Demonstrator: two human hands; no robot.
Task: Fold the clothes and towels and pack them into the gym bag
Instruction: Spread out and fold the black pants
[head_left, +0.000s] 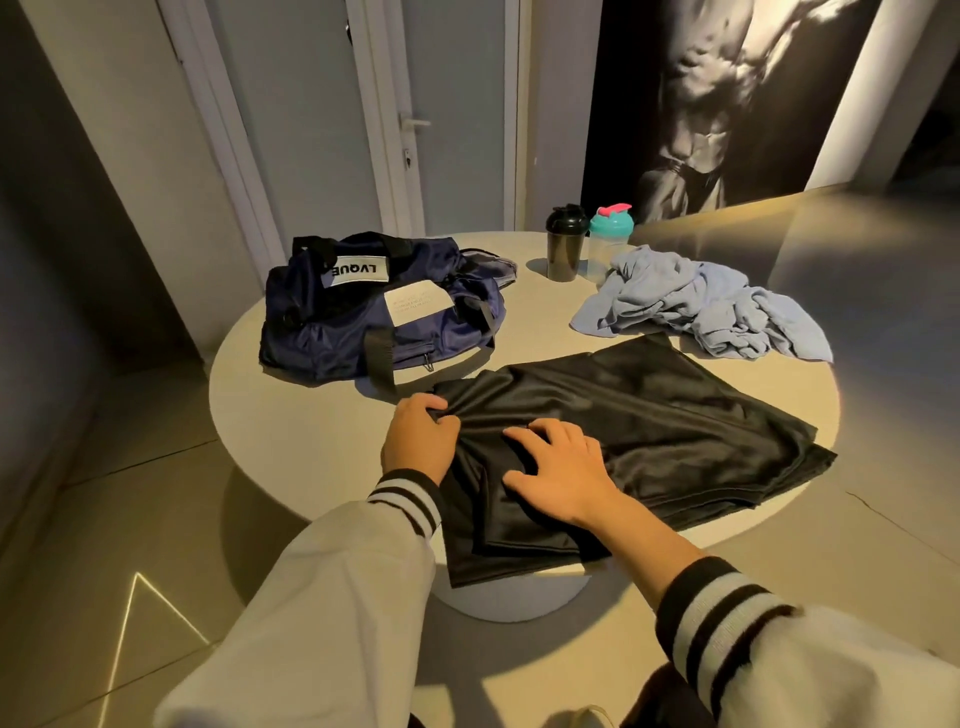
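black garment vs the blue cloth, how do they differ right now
The black garment is dark and glossy; the blue cloth is pale and matte. The black garment is spread mostly flat; the blue cloth lies crumpled. The left hand grips the black garment and the right hand presses it; the blue cloth is untouched. Both lie on the table, outside the gym bag.

Head camera looks forward-down, close over table.

Left hand curled on black garment, right hand flat beside it, fingers spread
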